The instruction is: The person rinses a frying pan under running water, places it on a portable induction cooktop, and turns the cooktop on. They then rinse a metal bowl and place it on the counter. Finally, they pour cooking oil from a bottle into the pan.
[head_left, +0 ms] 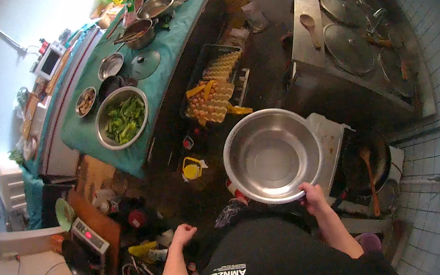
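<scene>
My right hand [313, 197] grips the near rim of a large empty steel bowl [270, 155], held out in front of me above the floor. My left hand [183, 235] hangs loose at my side with the fingers curled and nothing in it. Below and beyond the bowl lie trays of eggs [213, 100] in a dark crate on the floor. A black pan with a wooden spoon [367, 161] sits just right of the bowl.
A table with a green cloth [168, 46] carries a steel bowl of chopped greens [122, 119], pots, lids and small dishes. A steel stove counter [356, 42] with round lids stands at right. Bottles, a yellow container [192, 169] and a scale [90, 234] clutter the floor at left.
</scene>
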### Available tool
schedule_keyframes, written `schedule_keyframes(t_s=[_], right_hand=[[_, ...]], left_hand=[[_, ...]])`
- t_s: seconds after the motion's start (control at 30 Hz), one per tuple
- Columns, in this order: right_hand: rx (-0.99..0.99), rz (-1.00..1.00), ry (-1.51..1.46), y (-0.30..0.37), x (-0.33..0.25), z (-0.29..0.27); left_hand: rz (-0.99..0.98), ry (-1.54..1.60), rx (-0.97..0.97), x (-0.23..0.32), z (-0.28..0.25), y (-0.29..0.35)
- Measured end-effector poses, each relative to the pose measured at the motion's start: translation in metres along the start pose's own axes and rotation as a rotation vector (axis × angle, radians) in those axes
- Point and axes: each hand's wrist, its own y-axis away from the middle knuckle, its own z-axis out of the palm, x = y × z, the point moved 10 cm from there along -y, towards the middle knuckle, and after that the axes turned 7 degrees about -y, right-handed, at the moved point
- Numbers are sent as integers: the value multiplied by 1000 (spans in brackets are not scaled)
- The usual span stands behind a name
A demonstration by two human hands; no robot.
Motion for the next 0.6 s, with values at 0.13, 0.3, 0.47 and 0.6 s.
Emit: schedule_keyframes(t_s=[0.13,0.3,0.47,0.6], right_hand=[[-31,37,103,-24,-5,66],[-18,112,-3,-44,-21,128],[-84,60,-134,-59,-49,193],[-42,33,-29,-79,-67,210]], left_hand=[[15,37,62,-19,-25,-21],[-22,180,48,-19,-60,-47],[122,248,237,-10,-93,-55],[-108,548,63,-35,-62,-56]])
